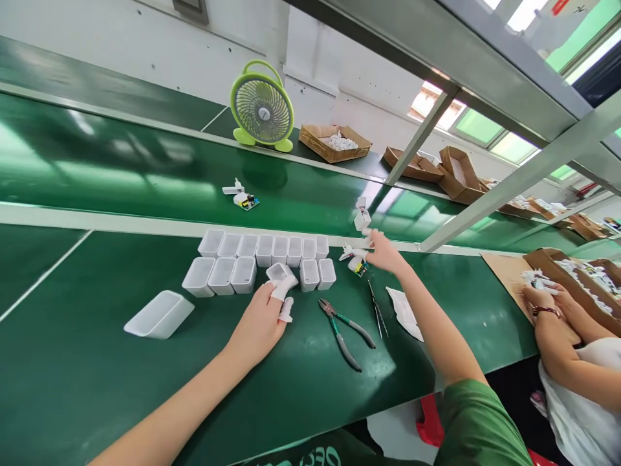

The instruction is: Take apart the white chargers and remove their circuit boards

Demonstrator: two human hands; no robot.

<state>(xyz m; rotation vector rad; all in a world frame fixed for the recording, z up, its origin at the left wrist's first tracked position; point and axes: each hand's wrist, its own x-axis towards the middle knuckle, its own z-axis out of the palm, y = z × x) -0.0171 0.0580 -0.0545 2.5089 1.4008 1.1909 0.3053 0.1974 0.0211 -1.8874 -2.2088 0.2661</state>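
Observation:
My left hand, with white coverings on some fingers, is closed around a small white plastic housing at the front row of similar housings. My right hand reaches to the far edge of the bench, its fingers apart. Just left of its fingertips lie a white plastic piece and a small circuit board with yellow and green parts. Beyond them a white housing rests on the raised green strip. Whether the right fingertips touch any of these is unclear.
Cutting pliers, tweezers and a white packet lie between my arms. A larger white container lies at left. Behind stand a green fan and a carton. A co-worker's hands work at right.

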